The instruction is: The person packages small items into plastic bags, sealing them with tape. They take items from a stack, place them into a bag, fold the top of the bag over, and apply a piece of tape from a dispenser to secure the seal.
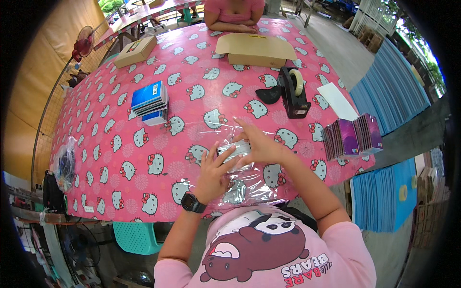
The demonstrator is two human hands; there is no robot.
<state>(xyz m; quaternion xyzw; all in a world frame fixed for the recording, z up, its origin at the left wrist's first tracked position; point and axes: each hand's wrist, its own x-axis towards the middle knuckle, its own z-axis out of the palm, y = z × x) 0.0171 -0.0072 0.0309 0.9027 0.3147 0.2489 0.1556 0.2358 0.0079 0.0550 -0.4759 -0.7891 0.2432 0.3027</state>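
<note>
A: Where was the small pack (pixel 234 150) vs the hands?

B: Near the table's (pixel 144 139) front edge, on clear wrap (pixel 240 185), long axis running left-right. My left hand (pixel 211 175) pinched its left end; my right hand (pixel 257 144) lay flat over the right end, fingers spread.

A: Obstacles?

B: Tape dispenser (pixel 293 93) stood beyond, booklets (pixel 353 137) at the right edge; neither was touching.

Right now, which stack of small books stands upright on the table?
The purple stack at the right edge stands upright; the blue stack lies flat.

Pink cat-patterned tablecloth (pixel 144 158), black watch (pixel 192 203)
</note>
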